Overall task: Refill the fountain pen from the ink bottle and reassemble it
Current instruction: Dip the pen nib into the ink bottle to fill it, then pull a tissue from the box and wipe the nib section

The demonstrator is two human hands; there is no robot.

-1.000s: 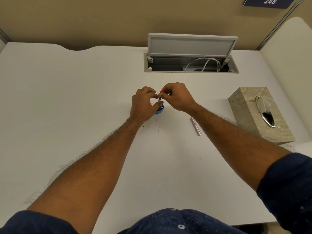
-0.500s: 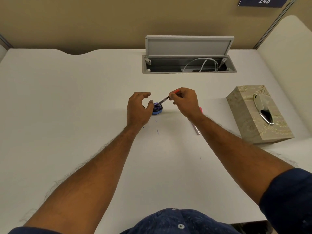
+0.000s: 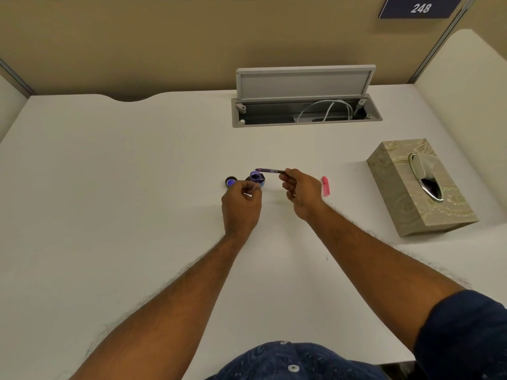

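Right hand [image 3: 301, 192] pinched shut on the back end of the pen [image 3: 270, 171], held flat in the air. Pen tip pointing left, right over the open mouth of the ink bottle [image 3: 258, 179]. Purple ink showing inside the pen's clear middle.

Left hand [image 3: 241, 204] loosely curled with fingertips close together, nothing in it, just in front of the bottle. Can't tell if touching the bottle or not.

Bottle standing on the white desk [image 3: 109, 187], between the two hands and a bit past them. Cap [image 3: 231, 181] lying open side up just left of the bottle, past the left hand.

Pink pen part [image 3: 325, 185] lying on the desk just right of the right hand. Tissue box [image 3: 417, 193] farther right, well apart. Open cable tray [image 3: 306, 111] far beyond both hands.
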